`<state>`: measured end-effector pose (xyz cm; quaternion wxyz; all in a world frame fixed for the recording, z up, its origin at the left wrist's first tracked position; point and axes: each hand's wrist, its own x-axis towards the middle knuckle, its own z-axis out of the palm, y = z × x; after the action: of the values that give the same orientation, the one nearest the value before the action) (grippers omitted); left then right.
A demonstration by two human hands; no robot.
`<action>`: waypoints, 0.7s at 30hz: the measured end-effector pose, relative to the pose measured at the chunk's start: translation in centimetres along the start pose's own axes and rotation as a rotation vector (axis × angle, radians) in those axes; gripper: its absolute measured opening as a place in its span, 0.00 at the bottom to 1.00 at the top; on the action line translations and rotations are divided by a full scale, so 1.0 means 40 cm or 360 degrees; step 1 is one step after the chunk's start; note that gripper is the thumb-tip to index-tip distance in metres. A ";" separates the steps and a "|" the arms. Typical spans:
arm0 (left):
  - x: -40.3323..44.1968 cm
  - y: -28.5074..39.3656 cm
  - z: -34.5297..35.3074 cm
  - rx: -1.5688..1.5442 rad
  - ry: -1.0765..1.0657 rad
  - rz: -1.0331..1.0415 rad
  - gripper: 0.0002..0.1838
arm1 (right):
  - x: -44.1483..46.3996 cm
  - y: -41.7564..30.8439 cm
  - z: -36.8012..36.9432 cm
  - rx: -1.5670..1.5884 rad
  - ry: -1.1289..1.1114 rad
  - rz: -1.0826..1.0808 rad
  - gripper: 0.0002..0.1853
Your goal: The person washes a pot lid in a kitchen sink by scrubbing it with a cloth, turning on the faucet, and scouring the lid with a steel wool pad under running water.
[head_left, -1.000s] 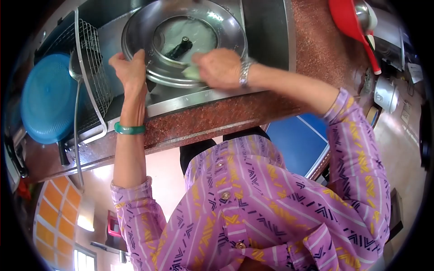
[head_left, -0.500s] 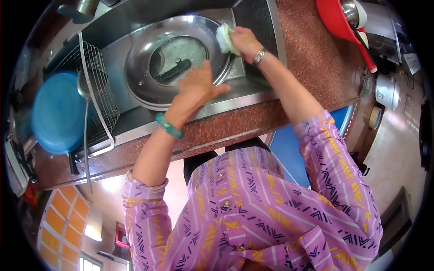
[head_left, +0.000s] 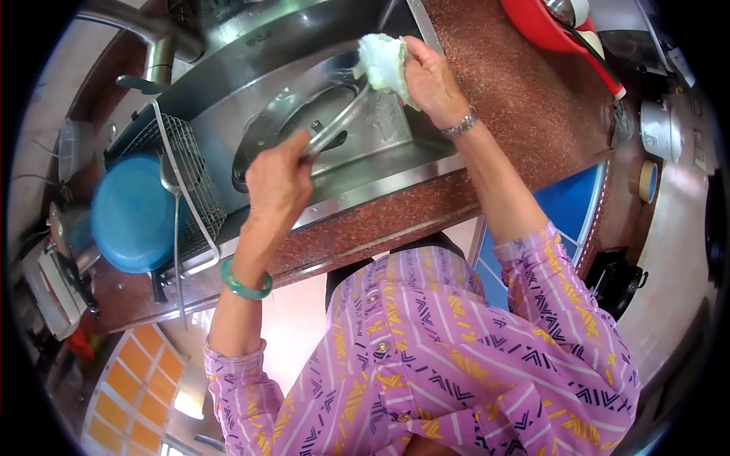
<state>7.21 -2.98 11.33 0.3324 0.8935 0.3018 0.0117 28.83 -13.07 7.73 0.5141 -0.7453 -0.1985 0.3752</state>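
Note:
A round metal pot lid point(head_left: 283, 104) with a glass centre and a dark handle is tilted up on edge inside the steel sink point(head_left: 380, 169). My left hand point(head_left: 277, 182) has its fingers closed around the near rim of the lid. My right hand point(head_left: 430, 80) grips a crumpled white and pale green cloth point(head_left: 382, 62) at the lid's right rim. Part of that rim is hidden behind the cloth.
Left of my left hand, a wire rack point(head_left: 190, 163) hangs in the sink with a blue ribbed round item point(head_left: 131, 216) and a long-handled metal utensil point(head_left: 178, 235). The faucet point(head_left: 160, 61) stands behind. A red container point(head_left: 526, 21) sits on the stone counter point(head_left: 494, 91).
The lid went from lying nearly flat to tilted up. My left hand, open over the lid before, has closed on its rim. The right hand keeps the cloth at the edge.

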 end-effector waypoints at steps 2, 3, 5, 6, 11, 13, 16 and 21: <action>0.012 -0.003 -0.044 -0.0116 -0.0019 -0.0063 0.05 | -0.008 -0.015 0.003 -0.0302 0.0191 -0.0637 0.12; 0.019 -0.009 -0.057 -0.0243 -0.0042 -0.0054 0.08 | -0.014 -0.041 0.004 -0.0299 0.0200 -0.0650 0.12; 0.029 -0.021 -0.075 -0.0424 -0.0061 -0.0036 0.10 | -0.032 -0.096 0.002 -0.0110 0.0223 -0.0707 0.11; 0.032 -0.024 -0.081 -0.0616 -0.0087 -0.0036 0.11 | -0.037 -0.115 0.001 -0.0106 0.0225 -0.0722 0.11; 0.060 -0.021 -0.092 -0.0708 -0.0129 -0.0161 0.11 | -0.094 -0.181 0.084 -0.0640 0.0243 -0.1568 0.15; 0.069 -0.042 -0.059 -0.1100 0.0062 0.0040 0.10 | -0.121 -0.174 0.143 -0.0800 0.0121 -0.1662 0.17; 0.090 -0.089 -0.058 -0.1056 0.0029 -0.0097 0.11 | -0.075 -0.139 0.155 -0.0919 0.0143 -0.1637 0.19; 0.118 -0.165 -0.093 -0.1135 -0.0030 -0.0194 0.14 | 0.060 -0.051 0.096 -0.0744 0.0626 -0.1471 0.16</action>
<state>6.74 5.72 9.41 0.6259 0.7018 0.3286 0.0881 27.62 -8.24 8.02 0.4734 -0.7310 -0.4831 -0.0898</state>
